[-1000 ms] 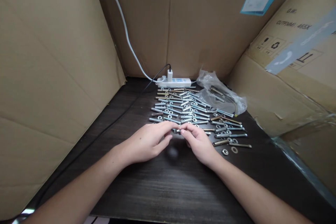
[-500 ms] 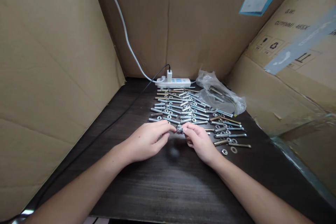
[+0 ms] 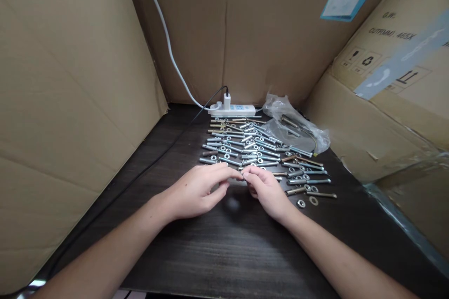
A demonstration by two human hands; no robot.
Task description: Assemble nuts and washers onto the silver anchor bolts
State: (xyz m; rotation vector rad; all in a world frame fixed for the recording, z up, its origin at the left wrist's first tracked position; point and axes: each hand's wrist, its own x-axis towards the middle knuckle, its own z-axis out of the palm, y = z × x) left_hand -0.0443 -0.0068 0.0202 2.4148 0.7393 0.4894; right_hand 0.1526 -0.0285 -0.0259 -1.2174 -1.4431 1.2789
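Observation:
My right hand [image 3: 264, 191] pinches a small metal nut [image 3: 242, 175] between thumb and fingertips, just in front of the rows of hardware. Most of the nut is now hidden behind fingers; whether it sits on a bolt I cannot tell. Reaching in from the left, my left hand [image 3: 205, 189] stretches its index finger to the nut and touches it there. The left thumb stays lower and apart, with nothing visible in its grip. Beyond both hands lie several rows of metal bolts [image 3: 266, 154] with sleeves, nuts and washers laid beside them.
A loose nut [image 3: 300, 203] and a flat washer [image 3: 313, 201] lie to the right on the dark table [image 3: 224, 252]. Behind stand a white power strip [image 3: 233, 111] and a clear plastic bag [image 3: 298, 126]. Cardboard walls [image 3: 189, 32] enclose the table; a black cable [image 3: 154, 161] crosses its left side.
My left index finger has straightened and moved right over the nut, covering most of it. The right hand holds nearly the same place.

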